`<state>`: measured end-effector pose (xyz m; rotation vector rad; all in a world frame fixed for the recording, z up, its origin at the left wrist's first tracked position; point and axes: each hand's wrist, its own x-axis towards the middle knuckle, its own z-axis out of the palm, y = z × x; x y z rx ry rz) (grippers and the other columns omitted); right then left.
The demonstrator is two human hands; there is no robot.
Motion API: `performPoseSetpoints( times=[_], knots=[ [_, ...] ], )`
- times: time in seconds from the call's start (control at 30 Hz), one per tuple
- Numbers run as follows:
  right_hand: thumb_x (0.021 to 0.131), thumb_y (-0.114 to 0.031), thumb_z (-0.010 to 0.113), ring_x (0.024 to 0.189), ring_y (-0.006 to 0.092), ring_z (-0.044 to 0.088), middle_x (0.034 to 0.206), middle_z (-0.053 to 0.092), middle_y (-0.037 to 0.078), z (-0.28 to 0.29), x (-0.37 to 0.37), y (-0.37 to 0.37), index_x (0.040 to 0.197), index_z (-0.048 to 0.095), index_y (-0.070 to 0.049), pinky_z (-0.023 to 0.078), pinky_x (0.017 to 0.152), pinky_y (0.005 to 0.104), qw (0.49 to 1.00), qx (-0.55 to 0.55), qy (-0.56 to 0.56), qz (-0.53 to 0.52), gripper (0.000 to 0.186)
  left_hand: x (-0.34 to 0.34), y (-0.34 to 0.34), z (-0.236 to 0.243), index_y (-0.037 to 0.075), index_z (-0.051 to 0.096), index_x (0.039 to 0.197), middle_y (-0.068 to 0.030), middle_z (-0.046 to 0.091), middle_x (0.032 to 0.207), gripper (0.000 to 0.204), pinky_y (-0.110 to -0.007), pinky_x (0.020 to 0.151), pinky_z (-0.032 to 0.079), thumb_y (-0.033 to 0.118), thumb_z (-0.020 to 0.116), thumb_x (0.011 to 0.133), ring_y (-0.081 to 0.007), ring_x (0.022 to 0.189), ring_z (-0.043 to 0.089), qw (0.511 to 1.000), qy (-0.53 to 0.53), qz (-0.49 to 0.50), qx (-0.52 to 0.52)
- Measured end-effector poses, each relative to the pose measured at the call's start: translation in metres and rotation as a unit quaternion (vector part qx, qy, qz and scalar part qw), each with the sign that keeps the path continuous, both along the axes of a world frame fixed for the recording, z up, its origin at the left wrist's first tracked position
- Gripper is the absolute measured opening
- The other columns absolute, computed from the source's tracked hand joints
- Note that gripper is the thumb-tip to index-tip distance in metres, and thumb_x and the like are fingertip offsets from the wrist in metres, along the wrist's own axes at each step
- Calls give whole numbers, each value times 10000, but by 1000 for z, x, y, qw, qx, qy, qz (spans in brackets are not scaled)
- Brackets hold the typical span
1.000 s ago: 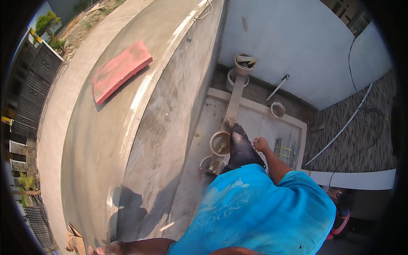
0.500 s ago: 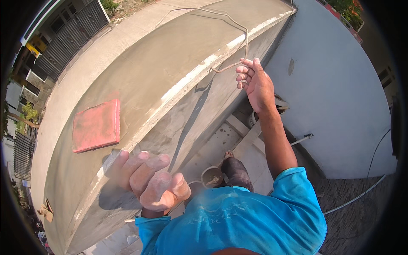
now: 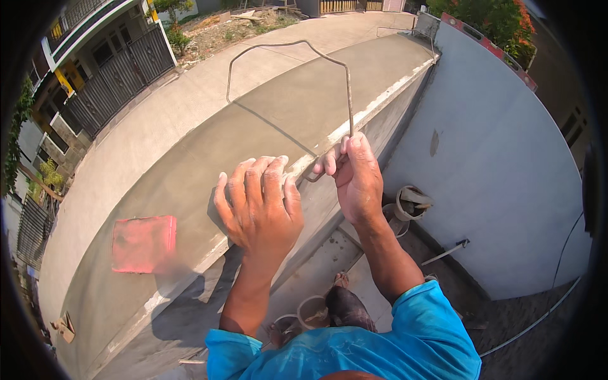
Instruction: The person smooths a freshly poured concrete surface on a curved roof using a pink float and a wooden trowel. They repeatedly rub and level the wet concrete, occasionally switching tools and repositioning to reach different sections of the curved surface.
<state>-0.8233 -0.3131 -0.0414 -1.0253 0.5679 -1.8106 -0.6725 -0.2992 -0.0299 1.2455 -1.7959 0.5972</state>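
My right hand (image 3: 360, 183) is closed around the lower end of a thin bent metal rod (image 3: 349, 95). The rod rises from my fingers, bends across and comes down on the left, over the plastered top of the wall (image 3: 190, 171), where its shadow falls. My left hand (image 3: 261, 206) has its fingers apart and holds nothing. It is over the wall's pale inner edge; I cannot tell whether it touches. To its lower left, a flat red rectangular block (image 3: 142, 244) lies on the grey plaster.
Another bent rod (image 3: 433, 45) stands at the wall's far end. A white-rimmed bucket (image 3: 411, 202) with things in it is below on the right, beside a bluish-white wall (image 3: 494, 183). A second bucket (image 3: 313, 311) is near my feet. Torn cardboard (image 3: 66, 328) lies at the lower left.
My left hand has moved up and right toward my right hand, its fingers now stretched out. My right hand has come down and closed more firmly on the rod, which stands higher in view.
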Motion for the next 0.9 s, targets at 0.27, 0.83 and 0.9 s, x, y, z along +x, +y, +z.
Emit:
performPoseSetpoints(
  times=[0.27,0.83,0.9],
  knots=[
    [1069,-526,321,556,113,292,612,307,-27,6,21,-4,712,391,-126,327,555,293,997,38,59,23,541,-2,-13,-5,179,701,1018,49,673,1004,185,-455,998,403,172,651,841,-177,1027,621,997,15,-13,-79],
    [1076,-469,355,498,70,240,585,267,-56,22,17,-17,686,316,-143,226,434,269,997,21,65,-31,510,-10,-19,-7,182,719,983,62,679,969,180,-380,942,407,207,591,859,-146,974,621,993,-53,60,-91],
    [1064,-501,383,502,79,196,595,232,-60,31,19,-16,680,288,-164,184,440,276,997,33,62,-30,519,-8,-20,-8,181,717,988,63,679,965,182,-379,944,405,210,593,859,-143,971,619,993,-54,63,-90]
  ],
)
